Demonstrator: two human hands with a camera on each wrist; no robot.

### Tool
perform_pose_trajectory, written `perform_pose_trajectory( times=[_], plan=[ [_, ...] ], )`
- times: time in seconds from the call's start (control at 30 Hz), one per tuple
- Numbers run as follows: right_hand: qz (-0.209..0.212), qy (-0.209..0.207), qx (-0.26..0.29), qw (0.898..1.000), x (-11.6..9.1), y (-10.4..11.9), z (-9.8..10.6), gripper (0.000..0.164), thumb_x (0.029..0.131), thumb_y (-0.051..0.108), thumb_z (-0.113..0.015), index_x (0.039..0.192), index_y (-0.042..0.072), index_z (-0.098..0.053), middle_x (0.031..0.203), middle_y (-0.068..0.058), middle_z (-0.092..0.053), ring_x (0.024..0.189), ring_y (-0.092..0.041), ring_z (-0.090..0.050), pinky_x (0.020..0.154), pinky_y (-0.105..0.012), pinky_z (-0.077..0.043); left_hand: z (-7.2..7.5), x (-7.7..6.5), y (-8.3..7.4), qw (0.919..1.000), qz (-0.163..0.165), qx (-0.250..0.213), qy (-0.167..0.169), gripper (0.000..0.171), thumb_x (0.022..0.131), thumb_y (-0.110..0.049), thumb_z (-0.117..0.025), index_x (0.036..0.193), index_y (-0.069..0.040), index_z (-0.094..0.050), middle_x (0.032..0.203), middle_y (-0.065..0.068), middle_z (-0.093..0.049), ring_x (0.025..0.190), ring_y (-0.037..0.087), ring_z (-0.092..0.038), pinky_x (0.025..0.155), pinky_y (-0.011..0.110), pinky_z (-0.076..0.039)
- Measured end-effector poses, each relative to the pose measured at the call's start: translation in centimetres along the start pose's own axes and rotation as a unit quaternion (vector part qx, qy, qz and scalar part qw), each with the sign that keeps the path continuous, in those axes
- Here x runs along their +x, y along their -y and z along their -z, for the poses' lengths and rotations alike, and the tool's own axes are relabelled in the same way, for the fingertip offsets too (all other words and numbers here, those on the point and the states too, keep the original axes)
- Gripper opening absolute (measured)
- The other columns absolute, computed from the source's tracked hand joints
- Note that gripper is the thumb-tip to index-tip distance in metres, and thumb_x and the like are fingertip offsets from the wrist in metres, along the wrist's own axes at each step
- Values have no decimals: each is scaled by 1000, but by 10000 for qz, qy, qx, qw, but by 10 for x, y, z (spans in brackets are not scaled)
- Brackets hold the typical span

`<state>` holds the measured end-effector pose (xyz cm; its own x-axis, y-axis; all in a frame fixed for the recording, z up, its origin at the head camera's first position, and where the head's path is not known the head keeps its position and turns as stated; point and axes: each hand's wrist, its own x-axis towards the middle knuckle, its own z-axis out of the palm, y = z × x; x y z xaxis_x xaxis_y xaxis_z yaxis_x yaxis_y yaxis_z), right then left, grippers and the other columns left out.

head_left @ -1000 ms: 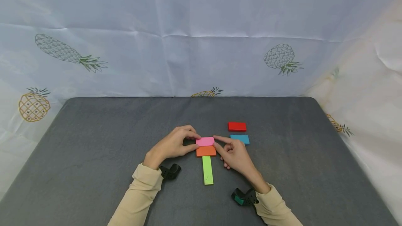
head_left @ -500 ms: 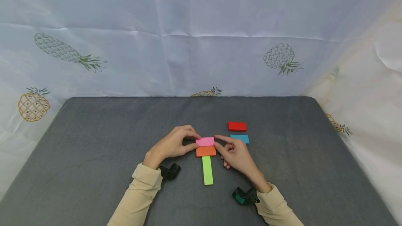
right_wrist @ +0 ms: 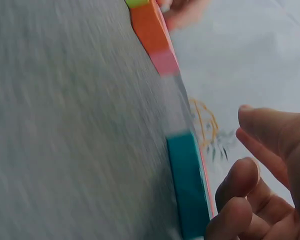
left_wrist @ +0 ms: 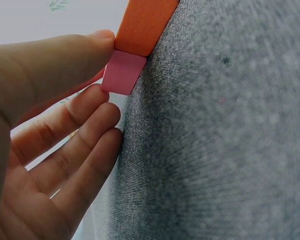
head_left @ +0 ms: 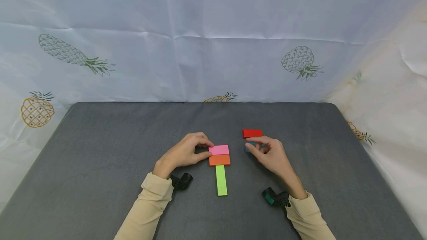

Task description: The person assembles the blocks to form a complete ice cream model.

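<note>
On the grey table, a pink block [head_left: 220,150] lies flat against the far long side of an orange block [head_left: 220,160]. A lime-green block [head_left: 221,180] runs toward the person from the orange one. My left hand [head_left: 186,151] pinches the left end of the pink block between thumb and index finger; its other fingers trail loosely in the left wrist view. My right hand [head_left: 275,156] hovers over a blue block [right_wrist: 187,185], thumb and fingers apart, mostly covering it in the head view. In the right wrist view nothing sits between thumb and index finger.
Just beyond the blue block lies a red block [head_left: 252,133]. A pale cloth [head_left: 186,66] printed with pineapples hangs behind the table's far edge. Each wrist wears a black camera mount [head_left: 181,182].
My right hand has left the right end of the pink block and moved right, over the blue block. My left hand keeps its place at the pink block.
</note>
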<state>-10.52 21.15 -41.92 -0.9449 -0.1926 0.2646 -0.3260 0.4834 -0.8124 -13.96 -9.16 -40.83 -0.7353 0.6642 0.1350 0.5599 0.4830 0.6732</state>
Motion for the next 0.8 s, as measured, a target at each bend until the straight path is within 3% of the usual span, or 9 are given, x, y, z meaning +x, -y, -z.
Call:
perform_pose_trajectory(
  times=[0.1,0.23,0.57,0.8],
  plan=[
    [144,-176,-238,9995,0,-5,10,19,89,1,-76,108,2,-78,80,-6,-56,51,0,-43,46,-22,-37,0,0,0,10000,-2,13,-14,23,93,-15,-75,115,-8,-77,107,3,-71,94,15,-65,85,30,-56],
    [-30,-203,-391,9990,-1,-9,20,20,88,4,-78,109,4,-79,90,-11,-58,54,-1,-45,49,-22,-39,0,0,1,10000,-22,16,-31,23,93,-16,-75,115,-8,-77,107,3,-71,94,15,-66,84,29,-56],
    [-23,239,-588,9980,-6,-20,26,32,88,4,-78,119,2,-75,106,-17,-55,58,-1,-47,55,-22,-42,-1,0,2,10000,-38,-14,-20,23,94,-16,-75,115,-8,-77,107,4,-72,95,15,-66,85,31,-56],
    [-313,620,-619,9957,-5,-22,28,39,86,10,-82,123,2,-73,109,-17,-56,60,-1,-49,58,-20,-42,0,0,2,10000,-44,-38,-24,23,94,-16,-75,115,-8,-77,107,4,-72,94,15,-66,84,31,-56]
  ],
)
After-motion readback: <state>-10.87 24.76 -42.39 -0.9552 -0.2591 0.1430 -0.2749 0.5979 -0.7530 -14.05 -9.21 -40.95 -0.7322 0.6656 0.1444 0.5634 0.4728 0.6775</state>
